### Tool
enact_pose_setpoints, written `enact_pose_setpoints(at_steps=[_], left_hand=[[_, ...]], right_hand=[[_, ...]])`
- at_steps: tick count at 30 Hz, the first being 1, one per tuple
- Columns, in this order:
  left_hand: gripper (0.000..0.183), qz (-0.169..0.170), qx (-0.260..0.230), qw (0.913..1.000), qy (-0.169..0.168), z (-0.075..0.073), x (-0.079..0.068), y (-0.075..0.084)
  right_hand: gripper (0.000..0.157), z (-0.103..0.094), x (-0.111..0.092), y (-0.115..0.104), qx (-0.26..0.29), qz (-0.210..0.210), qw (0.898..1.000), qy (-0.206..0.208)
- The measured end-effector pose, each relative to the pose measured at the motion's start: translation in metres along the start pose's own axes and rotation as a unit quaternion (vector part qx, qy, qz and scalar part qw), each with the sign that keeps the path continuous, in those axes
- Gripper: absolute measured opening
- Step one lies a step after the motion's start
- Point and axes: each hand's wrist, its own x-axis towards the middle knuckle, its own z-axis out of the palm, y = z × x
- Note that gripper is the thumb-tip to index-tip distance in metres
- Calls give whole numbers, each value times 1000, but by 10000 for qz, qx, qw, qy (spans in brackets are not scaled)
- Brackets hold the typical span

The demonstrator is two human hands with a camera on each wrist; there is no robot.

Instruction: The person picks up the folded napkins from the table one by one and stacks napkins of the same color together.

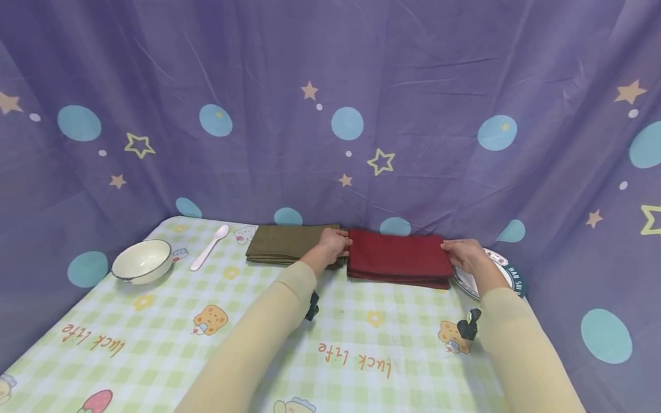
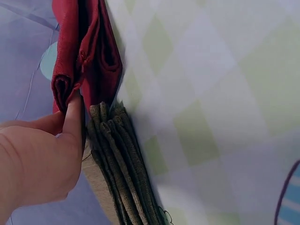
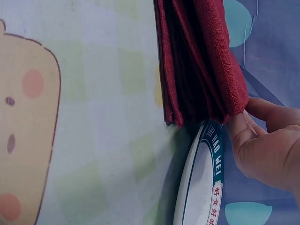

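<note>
A folded red cloth (image 1: 397, 257) lies near the back of the table, its layers stacked. At its left end my left hand (image 1: 334, 245) pinches an upper layer; the left wrist view shows the thumb and fingers on the red fold (image 2: 65, 70). My right hand (image 1: 465, 255) pinches the right end, and in the right wrist view its fingers (image 3: 243, 133) grip the corner of the red cloth (image 3: 211, 56). A folded olive-brown cloth (image 1: 286, 242) lies directly left of the red one, beneath my left hand in the head view.
A white plate with a green lettered rim (image 1: 515, 281) stands at the right, partly behind my right hand. At the left are a cream bowl (image 1: 143, 262) and a pale pink spoon (image 1: 210, 248). A purple curtain (image 1: 289, 160) hangs behind the checked tablecloth (image 1: 170, 304).
</note>
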Motion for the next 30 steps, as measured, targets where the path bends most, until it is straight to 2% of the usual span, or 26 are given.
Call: enact_pose_setpoints(at_steps=[3,7,10,13,19,23,27,30], left_hand=[[31,41,1,10000,91,0,0,2],[33,8,39,9999,98,-1,0,3],[34,-17,54,10000,71,-2,1,4],[36,-17,3,10000,2,-5,2,5],[41,26,-88,9999,-106,-12,0,11],[43,11,-74,9998,-161,-19,-2,12],[43,-28,-157,9994,-312,-27,-2,9],[44,-8,-239,9988,-426,-33,-4,9]], right_hand=[[41,1,-1,-1,61,32,10000,6],[22,1,-4,-1,199,129,9996,-120],[14,-2,-5,-1,231,174,9992,-268],[19,-4,-6,-2,109,175,9994,-294],[49,-11,-8,-7,-273,179,9987,-389],[54,-15,-14,-12,-237,142,9990,-366],[53,-14,-21,-15,-181,-27,9998,-81],[49,-10,-25,-15,-298,-442,9979,373]])
